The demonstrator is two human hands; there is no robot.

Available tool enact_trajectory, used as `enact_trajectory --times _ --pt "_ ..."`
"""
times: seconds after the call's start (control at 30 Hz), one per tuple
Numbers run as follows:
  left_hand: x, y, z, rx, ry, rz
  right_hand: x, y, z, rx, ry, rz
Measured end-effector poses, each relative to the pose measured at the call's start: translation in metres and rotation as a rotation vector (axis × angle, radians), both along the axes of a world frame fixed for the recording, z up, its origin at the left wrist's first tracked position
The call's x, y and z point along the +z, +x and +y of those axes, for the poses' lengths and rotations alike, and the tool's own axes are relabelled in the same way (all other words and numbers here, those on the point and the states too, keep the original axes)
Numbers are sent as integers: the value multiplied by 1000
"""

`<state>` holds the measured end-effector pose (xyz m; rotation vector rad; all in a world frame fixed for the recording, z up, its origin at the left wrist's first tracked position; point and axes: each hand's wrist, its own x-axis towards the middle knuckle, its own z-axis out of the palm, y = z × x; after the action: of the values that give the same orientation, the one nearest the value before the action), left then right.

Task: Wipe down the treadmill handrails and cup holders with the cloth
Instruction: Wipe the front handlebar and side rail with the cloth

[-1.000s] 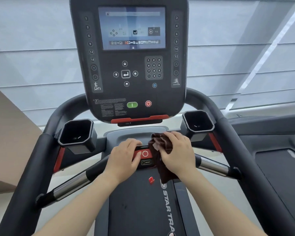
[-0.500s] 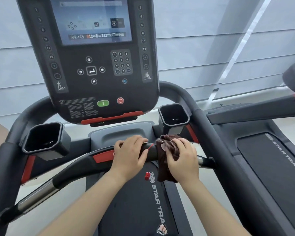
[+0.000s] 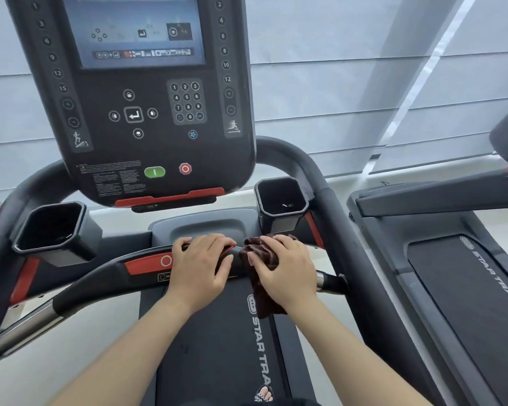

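Note:
A dark brown cloth [image 3: 261, 288] is wrapped over the right part of the front crossbar handrail [image 3: 100, 284], its tail hanging down over the belt. My right hand [image 3: 285, 268] presses on top of it and grips it against the bar. My left hand [image 3: 201, 266] lies over the middle of the same bar, just right of the red stop panel, holding the bar. Two black cup holders stand behind the bar: the left cup holder [image 3: 55, 230] and the right cup holder [image 3: 282, 205], which is just above my right hand. The curved right side handrail [image 3: 346, 235] runs past the cloth.
The console [image 3: 138, 106] with screen, keypad and green and red buttons rises above the bar. The running belt [image 3: 217, 347] lies below, with a sandalled foot at its bottom edge. A second treadmill [image 3: 467, 273] stands to the right. Window blinds fill the background.
My right hand and the cloth have slid rightward along the crossbar, from beside the red stop button to near its right end. My left hand followed to the right. The view turned right.

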<state>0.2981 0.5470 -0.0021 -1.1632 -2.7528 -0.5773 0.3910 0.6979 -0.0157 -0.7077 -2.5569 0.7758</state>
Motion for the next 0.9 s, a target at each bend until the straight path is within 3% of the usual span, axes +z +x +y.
enact_trajectory --times 0.23,0.37,0.6,0.77,0.9 --pt "5 -2 2 1 24 -45 -20 30 16 -21 69 153" --pt "5 -2 18 -100 -6 -69 -18 28 30 -124 -39 53" --pt "-1 0 37 -80 -69 4 -22 46 17 -125 19 49" --pt "-3 -4 35 -120 -74 36 -18 35 33 -235 -96 -51" --pt "-4 -4 34 -150 -63 48 -19 40 23 -272 -76 -21"
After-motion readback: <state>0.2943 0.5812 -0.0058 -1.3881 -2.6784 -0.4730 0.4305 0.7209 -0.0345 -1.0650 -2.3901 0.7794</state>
